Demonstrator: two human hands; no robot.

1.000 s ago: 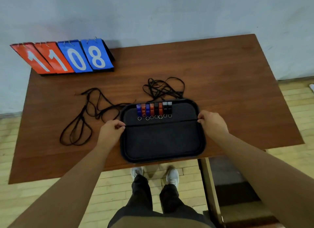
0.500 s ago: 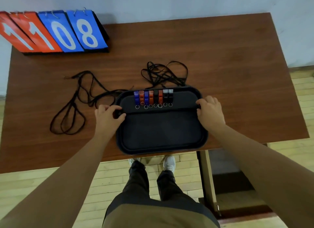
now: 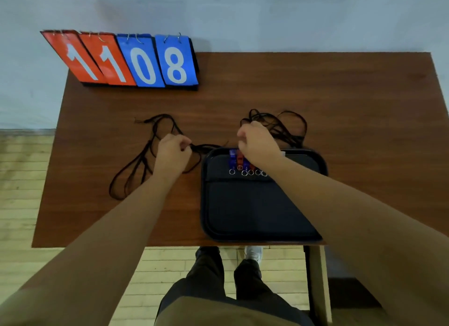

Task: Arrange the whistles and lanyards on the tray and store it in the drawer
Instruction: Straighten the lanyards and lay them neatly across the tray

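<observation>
A black tray (image 3: pixel 257 214) lies at the table's near edge. Along its far side runs a row of blue and red whistles (image 3: pixel 239 159) with metal rings, partly hidden by my right arm. A loose bundle of black lanyards (image 3: pixel 136 170) sprawls left of the tray. My left hand (image 3: pixel 171 154) is closed on those cords where they meet the tray's corner. A second tangle of black lanyards (image 3: pixel 284 127) lies behind the tray. My right hand (image 3: pixel 256 141) is fisted at the near left end of that tangle, gripping its cords.
A flip scoreboard (image 3: pixel 131 59) reading 11 in red and 08 in blue stands at the table's far left corner. The brown table (image 3: pixel 352 102) backs against a pale wall. My legs and shoes show below its near edge, over a wooden floor.
Both hands have let go of the tray's side rims and moved away from me. The left now grips the left lanyard bundle, the right the tangle behind the tray.
</observation>
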